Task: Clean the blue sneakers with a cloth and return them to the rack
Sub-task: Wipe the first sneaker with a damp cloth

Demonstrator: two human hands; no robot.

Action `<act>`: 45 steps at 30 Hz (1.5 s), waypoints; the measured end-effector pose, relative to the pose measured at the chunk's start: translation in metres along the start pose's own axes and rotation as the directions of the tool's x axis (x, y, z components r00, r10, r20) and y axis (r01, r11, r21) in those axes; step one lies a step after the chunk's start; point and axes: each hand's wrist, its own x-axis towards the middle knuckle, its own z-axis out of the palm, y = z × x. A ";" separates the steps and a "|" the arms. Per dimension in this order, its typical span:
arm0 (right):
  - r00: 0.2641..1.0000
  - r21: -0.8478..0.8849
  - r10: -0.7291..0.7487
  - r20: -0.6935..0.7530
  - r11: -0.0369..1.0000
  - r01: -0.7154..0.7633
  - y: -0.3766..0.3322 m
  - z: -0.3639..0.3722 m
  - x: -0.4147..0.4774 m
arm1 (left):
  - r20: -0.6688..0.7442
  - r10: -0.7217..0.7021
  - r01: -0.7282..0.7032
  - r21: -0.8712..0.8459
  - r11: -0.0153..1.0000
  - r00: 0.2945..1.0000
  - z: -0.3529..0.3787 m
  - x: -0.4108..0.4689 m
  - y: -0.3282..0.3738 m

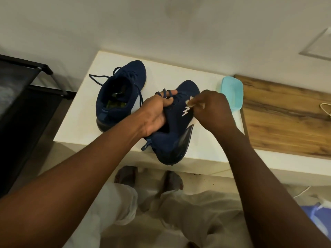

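Held sneaker: 1 sneaker point(172, 138) is tipped on its side at the front edge of the white surface point(75, 126), so that the logo side is turned up for wiping.
Left hand: the left hand point(157, 113) is curled round the laces and collar, and the shoe is steadied against rubbing.
Right hand: a small pale cloth point(190, 102) is pinched in the fingertips of the right hand point(213, 108) and pressed beside the logo.
Second sneaker: the other sneaker point(118, 90) is stood upright toward the back left corner, untouched.
Tub: a pale blue tub point(232, 92) is set at the right edge, near enough to be knocked.
Room: bare surface is left along the left edge, and the way to the black rack point(23, 83) is judged open.
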 end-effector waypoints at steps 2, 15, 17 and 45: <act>0.995 0.031 -0.097 -0.001 0.995 0.097 -0.008 0.005 -0.001 | -0.011 -0.003 0.003 0.008 1.000 1.000 -0.002 0.001 0.001; 0.990 -0.016 -0.118 0.082 0.993 0.120 -0.008 0.004 0.010 | 0.007 -0.050 0.050 -0.016 0.999 0.999 0.001 -0.001 0.003; 0.948 0.076 -0.208 0.239 0.978 0.195 -0.016 0.001 -0.001 | 0.003 -0.065 0.065 -0.017 0.998 0.998 -0.003 -0.003 0.004; 0.991 0.489 0.114 0.068 0.862 -0.132 0.027 0.015 0.010 | -0.059 -0.356 0.310 -0.376 0.873 0.933 0.038 -0.052 -0.011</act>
